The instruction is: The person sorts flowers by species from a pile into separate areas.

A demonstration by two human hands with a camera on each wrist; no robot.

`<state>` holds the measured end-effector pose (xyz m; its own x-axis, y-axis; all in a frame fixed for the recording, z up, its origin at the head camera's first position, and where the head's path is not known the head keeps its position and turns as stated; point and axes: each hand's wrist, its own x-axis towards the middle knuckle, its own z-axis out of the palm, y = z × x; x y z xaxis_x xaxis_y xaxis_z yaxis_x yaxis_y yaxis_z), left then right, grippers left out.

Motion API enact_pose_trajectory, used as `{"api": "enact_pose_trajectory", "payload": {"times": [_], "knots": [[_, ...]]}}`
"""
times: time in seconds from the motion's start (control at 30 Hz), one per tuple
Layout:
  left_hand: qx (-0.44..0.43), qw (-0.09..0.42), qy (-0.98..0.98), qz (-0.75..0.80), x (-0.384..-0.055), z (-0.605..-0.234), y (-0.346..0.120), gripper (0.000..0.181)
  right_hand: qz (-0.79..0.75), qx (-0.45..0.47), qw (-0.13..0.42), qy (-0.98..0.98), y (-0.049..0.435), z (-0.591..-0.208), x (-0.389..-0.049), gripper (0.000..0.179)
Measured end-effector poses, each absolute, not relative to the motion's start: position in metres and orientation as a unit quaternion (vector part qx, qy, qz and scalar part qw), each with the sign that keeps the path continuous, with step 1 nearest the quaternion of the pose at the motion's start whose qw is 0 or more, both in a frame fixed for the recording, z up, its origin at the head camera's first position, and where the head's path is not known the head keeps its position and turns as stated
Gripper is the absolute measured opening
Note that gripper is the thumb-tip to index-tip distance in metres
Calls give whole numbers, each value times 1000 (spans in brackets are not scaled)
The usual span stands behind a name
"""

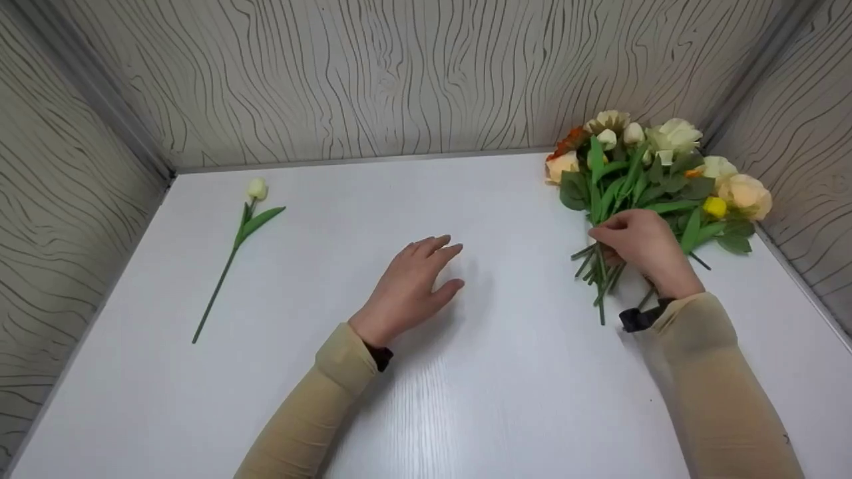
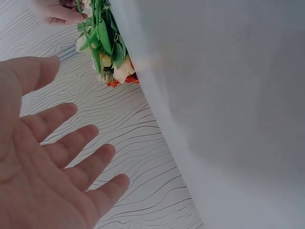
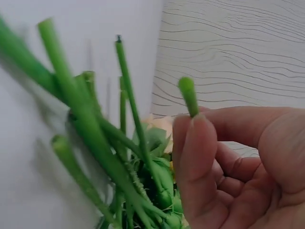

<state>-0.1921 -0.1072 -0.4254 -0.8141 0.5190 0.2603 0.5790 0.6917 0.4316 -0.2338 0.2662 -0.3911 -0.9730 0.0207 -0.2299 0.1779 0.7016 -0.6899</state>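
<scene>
The person's right hand (image 1: 642, 243) pinches one slender green stem (image 3: 189, 98) between thumb and finger — at the heap of cream, peach, orange and yellow flowers (image 1: 652, 179), far right on the smooth white table (image 1: 519, 399). The left hand (image 1: 413, 286) is released, fingers spread. One white tulip with green leaves (image 1: 236, 245) lies apart, at left.

Right hand (image 3: 252, 186) pinches one green stem (image 3: 188, 95), end poking up | more stems (image 3: 97, 136) crisscross right beside it | wavy-lined wall (image 3: 228, 57) behind

Walls (image 1: 399, 80): pale, dark wood-grain lines
Corner strips (image 1: 110, 100): grey, left and right
Desk (image 1: 339, 213): white, sheen near front
</scene>
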Motion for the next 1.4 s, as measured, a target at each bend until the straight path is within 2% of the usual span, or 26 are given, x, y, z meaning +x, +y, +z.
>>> {"api": "enact_pose_trajectory", "payload": {"times": [0.17,0.33,0.57,0.73,0.93,1.17,1.27,1.4], "knots": [[-261,49,-904,-336,-193,-422,-107,39,-427,26,103,898,250,-383,-229,46],[-202,20,-857,-474,-195,-416,-103,31,-439,-47,79,894,202,-380,-208,35],[-151,-24,-757,-635,-197,-414,-96,30,-377,-191,-9,906,138,-391,-173,7],[-132,-43,-704,-697,-197,-416,-93,24,-334,-232,-41,912,122,-400,-165,5],[-109,-77,-649,-749,-196,-419,-90,20,-328,-231,-40,915,117,-407,-165,5],[-90,-72,-617,-778,-195,-421,-90,24,-337,-230,-31,912,115,-410,-165,5],[-90,-62,-618,-778,-196,-420,-92,24,-354,-229,2,906,115,-410,-166,5],[-87,-43,-615,-783,-199,-417,-98,24,-391,-216,89,890,115,-413,-168,8]]}}
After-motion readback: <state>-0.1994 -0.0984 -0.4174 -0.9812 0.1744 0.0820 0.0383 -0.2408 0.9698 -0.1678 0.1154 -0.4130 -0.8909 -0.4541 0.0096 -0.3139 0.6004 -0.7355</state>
